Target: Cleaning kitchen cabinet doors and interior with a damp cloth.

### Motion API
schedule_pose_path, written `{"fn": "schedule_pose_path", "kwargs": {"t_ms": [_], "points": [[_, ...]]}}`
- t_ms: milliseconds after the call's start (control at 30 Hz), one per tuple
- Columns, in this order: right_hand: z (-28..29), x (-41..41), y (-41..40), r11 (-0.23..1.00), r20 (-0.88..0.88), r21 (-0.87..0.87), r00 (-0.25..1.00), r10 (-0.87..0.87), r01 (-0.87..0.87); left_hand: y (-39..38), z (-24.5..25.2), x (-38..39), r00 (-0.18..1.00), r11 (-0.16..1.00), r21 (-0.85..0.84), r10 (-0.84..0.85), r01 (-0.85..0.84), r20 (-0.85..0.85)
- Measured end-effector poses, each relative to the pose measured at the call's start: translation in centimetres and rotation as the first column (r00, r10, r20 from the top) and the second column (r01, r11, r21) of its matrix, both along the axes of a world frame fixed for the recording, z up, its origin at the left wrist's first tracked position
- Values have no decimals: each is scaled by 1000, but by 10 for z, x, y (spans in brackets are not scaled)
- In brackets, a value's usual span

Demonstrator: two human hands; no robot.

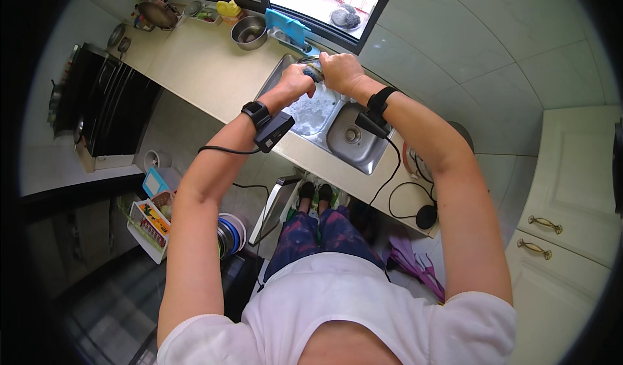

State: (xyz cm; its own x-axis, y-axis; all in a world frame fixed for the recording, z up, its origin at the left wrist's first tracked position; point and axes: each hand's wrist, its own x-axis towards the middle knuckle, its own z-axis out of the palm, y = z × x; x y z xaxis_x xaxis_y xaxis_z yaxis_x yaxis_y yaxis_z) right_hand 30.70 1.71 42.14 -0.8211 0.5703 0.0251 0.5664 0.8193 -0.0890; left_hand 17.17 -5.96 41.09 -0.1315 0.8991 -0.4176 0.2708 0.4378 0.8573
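Observation:
Both hands are raised over the far end of a stainless-steel double-bowl sink [327,140]. A small blue-grey and yellowish striped cloth [314,71] is bunched between them. My left hand [295,84] grips its left side, and my right hand [342,72] is closed around the right side; the fingers hide much of it. Below the hands, the left bowl holds cloudy, sudsy water [311,113]. In the right bowl the round drain strainer [352,134] shows. The faucet is mostly hidden behind the hands.
A metal pot [249,33], a yellow bottle [229,9] and a blue rack [289,31] stand near the window. Cables hang from both wristbands; a black round device [426,216] lies at the counter's right end. An open cabinet door [273,211] projects near my legs.

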Motion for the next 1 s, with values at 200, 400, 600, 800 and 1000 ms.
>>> {"fn": "schedule_pose_path", "kwargs": {"t_ms": [200,400,600,800,1000], "points": [[-14,6,1,995,-124,73,989,77,-68,-8,0,6,992,1000,-13,4,-2,129],[-29,9,-1,998,-202,27,977,66,-62,-14,0,10,973,994,-110,44,-19,226],[-34,14,-4,1000,-162,20,987,2,2,-11,-11,8,963,995,-92,-12,38,268],[-78,23,-16,938,-149,-48,926,-347,344,0,-69,5,845,983,17,-168,185,508],[-74,60,-98,826,-286,-249,776,-562,506,-1,-70,38,456,965,-255,202,57,867]]}}
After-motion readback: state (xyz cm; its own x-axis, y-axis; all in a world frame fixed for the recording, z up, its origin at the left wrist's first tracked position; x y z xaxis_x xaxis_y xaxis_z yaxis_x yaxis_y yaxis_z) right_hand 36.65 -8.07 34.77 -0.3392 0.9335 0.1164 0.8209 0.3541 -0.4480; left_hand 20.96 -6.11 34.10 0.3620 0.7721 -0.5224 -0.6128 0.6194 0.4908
